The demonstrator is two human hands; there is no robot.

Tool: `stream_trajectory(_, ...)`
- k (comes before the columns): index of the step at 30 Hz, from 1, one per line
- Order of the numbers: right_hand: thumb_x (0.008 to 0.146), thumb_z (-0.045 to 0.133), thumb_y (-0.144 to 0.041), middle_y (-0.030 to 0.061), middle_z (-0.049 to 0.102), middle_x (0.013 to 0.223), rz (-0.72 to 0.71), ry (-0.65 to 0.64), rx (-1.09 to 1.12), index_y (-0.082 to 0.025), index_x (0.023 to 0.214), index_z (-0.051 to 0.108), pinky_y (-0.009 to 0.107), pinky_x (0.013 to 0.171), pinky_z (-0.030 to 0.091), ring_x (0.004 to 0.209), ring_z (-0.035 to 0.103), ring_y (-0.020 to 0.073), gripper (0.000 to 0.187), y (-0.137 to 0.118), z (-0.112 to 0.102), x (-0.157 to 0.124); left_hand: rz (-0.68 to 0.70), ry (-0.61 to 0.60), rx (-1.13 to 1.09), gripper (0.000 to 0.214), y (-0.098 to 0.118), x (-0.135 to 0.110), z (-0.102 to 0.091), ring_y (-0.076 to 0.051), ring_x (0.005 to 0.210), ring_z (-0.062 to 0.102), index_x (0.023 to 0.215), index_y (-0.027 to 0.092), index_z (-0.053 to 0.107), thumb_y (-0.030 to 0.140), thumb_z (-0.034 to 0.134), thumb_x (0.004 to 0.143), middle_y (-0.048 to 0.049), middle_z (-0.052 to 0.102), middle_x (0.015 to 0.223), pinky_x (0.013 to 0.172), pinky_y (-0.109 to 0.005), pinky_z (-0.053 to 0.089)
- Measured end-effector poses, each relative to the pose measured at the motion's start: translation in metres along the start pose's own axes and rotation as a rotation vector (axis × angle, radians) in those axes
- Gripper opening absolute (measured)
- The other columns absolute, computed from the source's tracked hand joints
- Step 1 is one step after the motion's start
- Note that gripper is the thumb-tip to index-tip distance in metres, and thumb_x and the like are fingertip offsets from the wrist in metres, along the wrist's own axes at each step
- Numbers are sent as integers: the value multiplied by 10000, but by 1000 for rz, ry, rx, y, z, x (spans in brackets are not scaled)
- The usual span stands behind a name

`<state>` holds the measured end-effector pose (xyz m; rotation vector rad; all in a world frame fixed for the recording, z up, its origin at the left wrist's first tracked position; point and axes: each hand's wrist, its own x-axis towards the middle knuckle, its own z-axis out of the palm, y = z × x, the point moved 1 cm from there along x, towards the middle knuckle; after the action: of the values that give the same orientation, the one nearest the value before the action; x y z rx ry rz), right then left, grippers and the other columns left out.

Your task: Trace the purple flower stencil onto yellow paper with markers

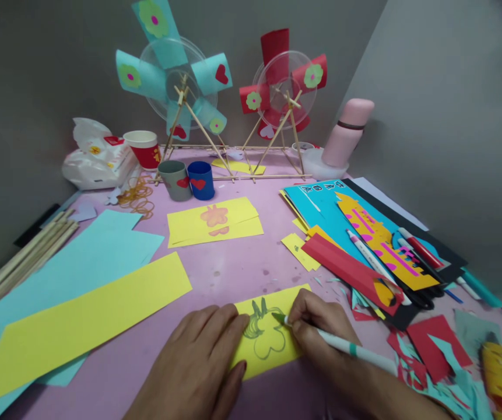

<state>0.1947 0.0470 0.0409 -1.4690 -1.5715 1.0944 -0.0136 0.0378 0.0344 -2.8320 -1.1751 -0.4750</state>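
My right hand (320, 326) grips a white marker (342, 344) with a green band. Its green tip touches a yellow paper card (259, 368) on the table in front of me. On that card is a green flower outline with scribbled shading at its upper left and pointed strokes on top. My left hand (198, 356) lies flat with fingers stretched out, its fingertips over the card's left edge. Beyond it lies another yellow card (242, 211) bearing an orange flower drawing.
A long yellow strip (88, 326) lies over light blue sheets (49, 286) at left, beside wooden sticks (23, 262). Markers, a red paper strip (342, 265) and paper scraps (438, 356) crowd the right. Cups (200, 182), two paper wheels (288, 93) and a pink bottle (347, 134) stand behind.
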Motion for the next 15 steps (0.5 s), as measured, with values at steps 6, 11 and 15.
stream_trajectory(6, 655, 384, -235, -62, 369, 455, -10, -5, -62, -228, 616, 427, 218, 418, 263, 424, 364, 119, 59, -4, 1, 0, -9, 12, -13, 376, 1, 1, 0, -227, 1028, 566, 1235, 196, 517, 227, 512, 861, -56, 613, 1185, 869, -347, 470)
stream_trajectory(11, 672, 387, -232, -51, 406, 471, -57, -37, -99, -221, 627, 457, 215, 420, 271, 423, 388, 118, 83, -4, 1, 0, -11, 18, -5, 374, 1, 1, 1, -232, 1025, 567, 1226, 193, 523, 229, 522, 853, -61, 615, 1181, 868, -347, 470)
stream_trajectory(15, 679, 388, -221, -48, 424, 489, -66, -59, -118, -214, 638, 464, 212, 438, 291, 435, 410, 115, 87, -4, 2, 0, -22, 14, -11, 373, 2, 1, -1, -230, 1016, 569, 1227, 191, 518, 219, 516, 855, -63, 616, 1176, 861, -350, 473)
